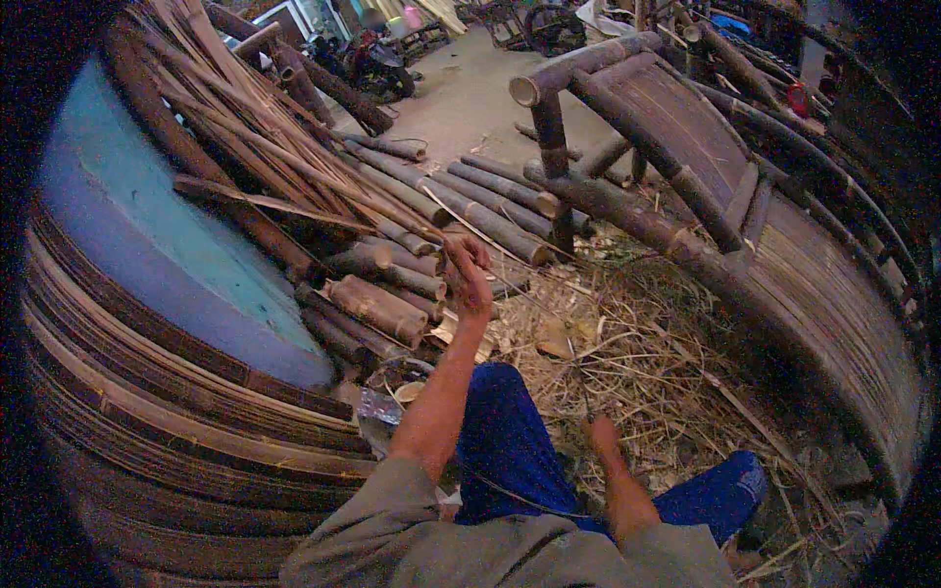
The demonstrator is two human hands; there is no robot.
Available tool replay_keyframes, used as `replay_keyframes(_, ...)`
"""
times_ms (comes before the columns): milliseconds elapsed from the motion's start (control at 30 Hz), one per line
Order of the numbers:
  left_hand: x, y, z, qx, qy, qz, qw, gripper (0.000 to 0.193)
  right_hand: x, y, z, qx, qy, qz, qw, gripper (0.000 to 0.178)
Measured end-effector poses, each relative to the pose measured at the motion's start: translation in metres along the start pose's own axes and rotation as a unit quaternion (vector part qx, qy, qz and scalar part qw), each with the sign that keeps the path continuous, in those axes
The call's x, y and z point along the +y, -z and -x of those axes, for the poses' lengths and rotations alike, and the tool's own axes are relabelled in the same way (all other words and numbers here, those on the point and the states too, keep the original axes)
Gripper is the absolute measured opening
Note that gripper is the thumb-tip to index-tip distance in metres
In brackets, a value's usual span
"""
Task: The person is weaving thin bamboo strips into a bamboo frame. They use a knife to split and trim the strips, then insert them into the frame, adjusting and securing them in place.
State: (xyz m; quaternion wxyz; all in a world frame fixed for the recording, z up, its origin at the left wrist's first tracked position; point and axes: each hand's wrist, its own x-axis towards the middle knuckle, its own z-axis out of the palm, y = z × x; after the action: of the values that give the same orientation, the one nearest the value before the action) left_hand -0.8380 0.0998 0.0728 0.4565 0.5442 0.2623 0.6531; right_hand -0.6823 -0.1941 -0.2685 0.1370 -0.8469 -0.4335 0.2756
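Observation:
My left hand (469,272) is raised in the middle of the view, its fingers curled around what looks like a thin bamboo strip. Just beyond it are the tips of a long bundle of bamboo strips (284,122), slanting down from the upper left. Lower and to the right, my right hand (600,431) is closed on the handle of a slim, dark knife (585,384), whose blade points away from me. Behind the blade lies a heap of bamboo shavings (647,363); a flat yellowish piece (557,338) rests on it. The exact grip of both hands is partly hidden.
Cut bamboo poles (490,211) lie ahead, with short thick sections (377,309) nearer on the left. A bamboo chair frame (676,240) curves along the right. Stacked slatted panels (176,421) and a blue-green surface (167,225) fill the left. A motorcycle (377,64) stands farther back.

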Motion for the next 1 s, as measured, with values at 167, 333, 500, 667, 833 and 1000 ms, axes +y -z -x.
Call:
replay_keyframes(167,0.048,-0.023,-0.016,0.021,-0.150,-0.162,0.975,0.045,-0.039,0.029,0.013,-0.003,0.037,-0.038,0.999,0.055)
replay_keyframes(333,0.053,-0.041,0.007,-0.060,-0.292,-0.309,0.903,0.037,-0.076,0.092,0.000,0.201,0.109,-0.157,0.961,0.052)
replay_keyframes(500,0.052,-0.087,0.064,-0.164,-0.213,-0.354,0.896,0.044,-0.112,0.238,0.009,0.292,0.205,-0.210,0.910,0.043)
replay_keyframes(667,0.049,-0.103,0.095,-0.253,-0.219,-0.363,0.870,0.042,-0.129,0.350,0.076,0.149,0.145,-0.647,0.733,0.034)
replay_keyframes(833,0.030,-0.125,0.120,-0.341,-0.204,-0.322,0.860,0.039,-0.092,0.361,0.089,0.222,0.086,-0.660,0.713,0.030)
replay_keyframes(1000,0.015,-0.134,0.138,-0.388,-0.216,-0.305,0.843,0.038,-0.060,0.349,0.093,0.265,0.042,-0.664,0.698,0.028)
